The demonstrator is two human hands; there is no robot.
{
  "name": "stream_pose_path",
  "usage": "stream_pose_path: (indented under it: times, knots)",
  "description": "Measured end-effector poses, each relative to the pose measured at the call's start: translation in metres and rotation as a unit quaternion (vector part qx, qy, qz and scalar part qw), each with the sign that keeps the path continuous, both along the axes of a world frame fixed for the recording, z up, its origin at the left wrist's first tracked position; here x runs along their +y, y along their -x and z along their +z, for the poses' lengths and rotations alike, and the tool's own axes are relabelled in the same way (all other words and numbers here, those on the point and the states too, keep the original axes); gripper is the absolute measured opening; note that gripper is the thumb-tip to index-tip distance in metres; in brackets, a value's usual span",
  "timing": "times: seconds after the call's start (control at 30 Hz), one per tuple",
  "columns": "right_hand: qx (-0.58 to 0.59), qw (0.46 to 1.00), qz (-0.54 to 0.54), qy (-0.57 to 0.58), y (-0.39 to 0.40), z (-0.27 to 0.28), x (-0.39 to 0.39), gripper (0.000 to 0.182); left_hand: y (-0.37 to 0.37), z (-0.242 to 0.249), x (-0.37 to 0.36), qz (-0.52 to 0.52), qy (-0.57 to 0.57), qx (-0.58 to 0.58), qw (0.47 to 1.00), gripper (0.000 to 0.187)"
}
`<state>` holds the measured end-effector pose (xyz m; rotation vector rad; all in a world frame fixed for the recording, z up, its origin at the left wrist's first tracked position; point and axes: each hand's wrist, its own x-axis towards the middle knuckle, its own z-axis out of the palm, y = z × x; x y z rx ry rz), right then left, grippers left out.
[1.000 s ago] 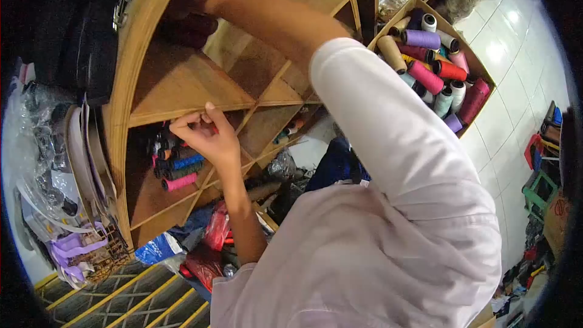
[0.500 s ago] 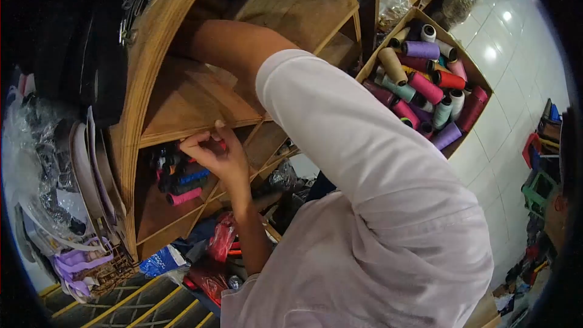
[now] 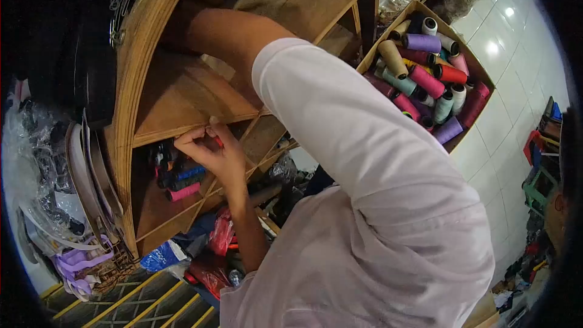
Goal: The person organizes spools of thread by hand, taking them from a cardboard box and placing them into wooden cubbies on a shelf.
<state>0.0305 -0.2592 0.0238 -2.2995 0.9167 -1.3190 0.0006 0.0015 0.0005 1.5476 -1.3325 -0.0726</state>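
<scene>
My left hand is at the front edge of a wooden shelf board, with curled fingers around a small red object whose shape is mostly hidden. Below that board, in the lower compartment, lie several thread spools, among them a pink one and a blue one. My right forearm, bare below a white sleeve, reaches into the dark upper part of the shelf. The right hand itself is hidden in there.
A cardboard box full of coloured thread cones stands at the upper right on the tiled floor. Plastic bags and purple straps are at the left. Red plastic bags lie below the shelf.
The view has shifted slightly, so the shelf sits a little further left. My left hand keeps its curled pose at the board's edge. The right arm remains inside the shelf.
</scene>
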Motion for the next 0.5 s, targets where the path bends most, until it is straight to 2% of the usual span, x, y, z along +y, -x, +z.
stream_pose_path:
  times: [0.5]
  knots:
    - [-0.066,0.986,0.083,-0.128,-0.020,-0.036,-0.066,0.025,-0.004,-0.004,-0.001,-0.001,0.006,0.013,1.000,0.028]
